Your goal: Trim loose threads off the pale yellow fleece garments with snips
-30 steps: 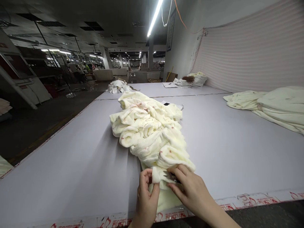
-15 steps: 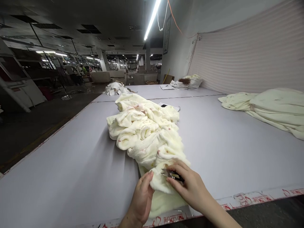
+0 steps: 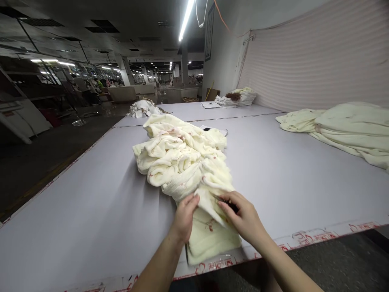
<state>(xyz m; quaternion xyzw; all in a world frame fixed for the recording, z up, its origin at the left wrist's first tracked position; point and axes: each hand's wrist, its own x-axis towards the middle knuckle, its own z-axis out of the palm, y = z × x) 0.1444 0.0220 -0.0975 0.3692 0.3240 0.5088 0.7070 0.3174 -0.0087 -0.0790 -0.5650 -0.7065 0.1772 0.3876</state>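
Head view: your left hand (image 3: 184, 217) pinches the pale cloth (image 3: 182, 162); your right hand (image 3: 244, 215) closes round a dark tool (image 3: 233, 206), blurred. Cloth on table (image 3: 100, 219): flat at your 6 o'clock, bunched toward 11. Most seems left; can't tell which spots are finished.

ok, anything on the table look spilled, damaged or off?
No clear spill or damage. The pale cloth lies in a crumpled heap, partly hiding papers behind it: untidy, but nothing else stands out.
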